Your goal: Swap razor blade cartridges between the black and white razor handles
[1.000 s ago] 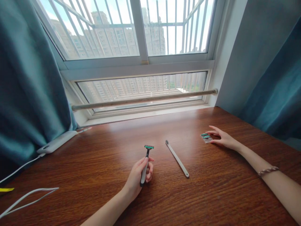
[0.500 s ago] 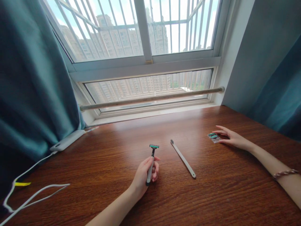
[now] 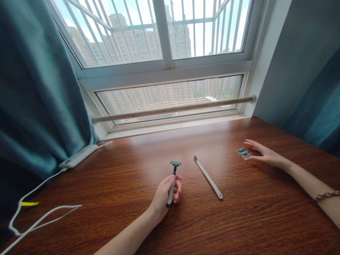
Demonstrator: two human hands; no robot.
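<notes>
My left hand (image 3: 165,195) is closed around the grey handle of a razor (image 3: 174,171), whose green-edged head points away from me, just above the wooden table (image 3: 239,219). My right hand (image 3: 264,154) lies far to the right with fingers stretched out, its fingertips at a small clear pack of razor cartridges (image 3: 244,153) that rests on the table. Between the two hands a grey toothbrush (image 3: 208,177) lies diagonally on the wood, touched by neither hand.
A white power strip (image 3: 78,156) sits at the back left under a teal curtain (image 3: 39,92), with white cables (image 3: 42,217) trailing over the table's left side. A barred window (image 3: 164,60) and a rod (image 3: 172,108) run along the far edge.
The view has swung slightly left and down, so everything sits a bit further right. Both hands keep their places; the left still holds the razor, the right still rests by the cartridge pack.
</notes>
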